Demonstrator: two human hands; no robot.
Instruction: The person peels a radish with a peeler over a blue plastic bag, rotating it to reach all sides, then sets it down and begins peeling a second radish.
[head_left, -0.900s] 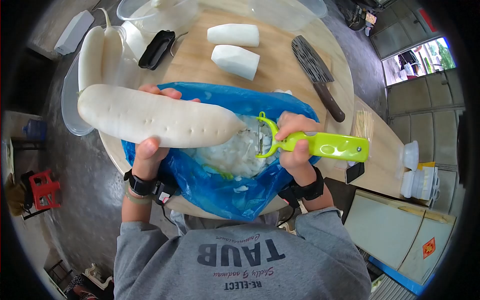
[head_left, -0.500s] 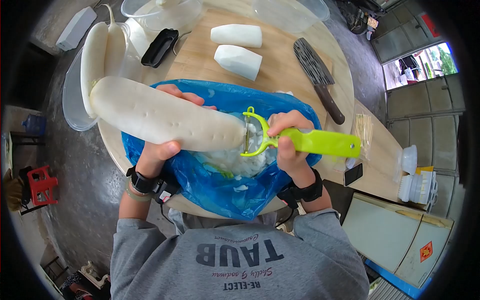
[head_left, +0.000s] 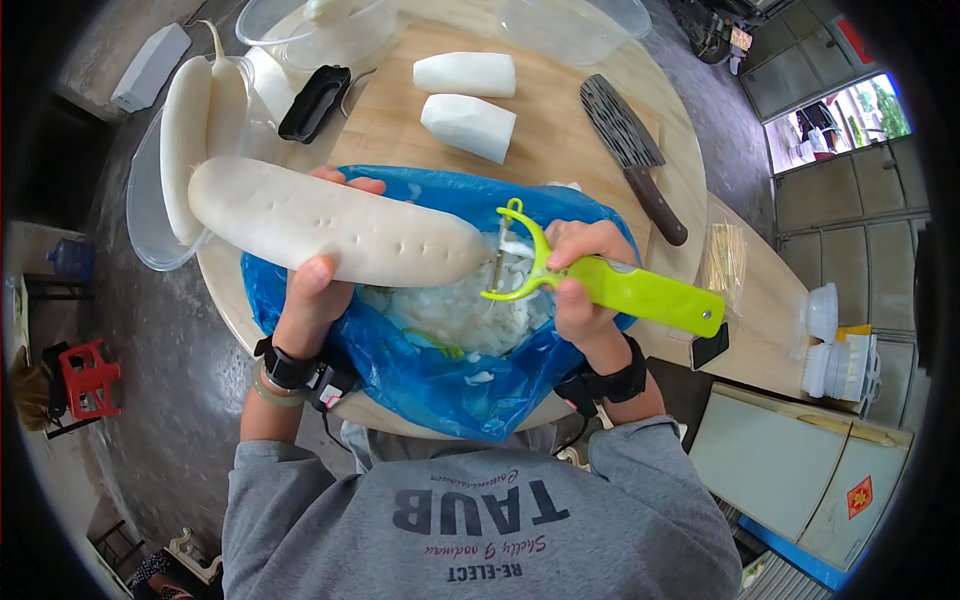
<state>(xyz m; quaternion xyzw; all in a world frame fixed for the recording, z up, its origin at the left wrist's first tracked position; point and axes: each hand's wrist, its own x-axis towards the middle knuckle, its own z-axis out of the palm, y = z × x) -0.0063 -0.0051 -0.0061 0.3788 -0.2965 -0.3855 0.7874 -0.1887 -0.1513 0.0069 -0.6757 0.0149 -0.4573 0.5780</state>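
My left hand (head_left: 318, 290) grips a long white radish (head_left: 330, 226) from below, holding it level over an open blue plastic bag (head_left: 420, 365) full of white peelings. My right hand (head_left: 580, 285) holds a lime-green peeler (head_left: 610, 282) by its handle. The peeler's blade touches the radish's right tip, and a strip of peel hangs there.
On the round wooden table (head_left: 690, 170) lie two peeled radish pieces (head_left: 468, 123), a cleaver (head_left: 632, 145), a black tray (head_left: 313, 102) and clear containers (head_left: 150, 220) holding two whole radishes (head_left: 185, 140). A phone (head_left: 708, 346) and white cups (head_left: 840, 365) sit right.
The peeler has slid along to the radish's right tip and tilted. The radish shifted slightly in my left hand, staying over the bag.
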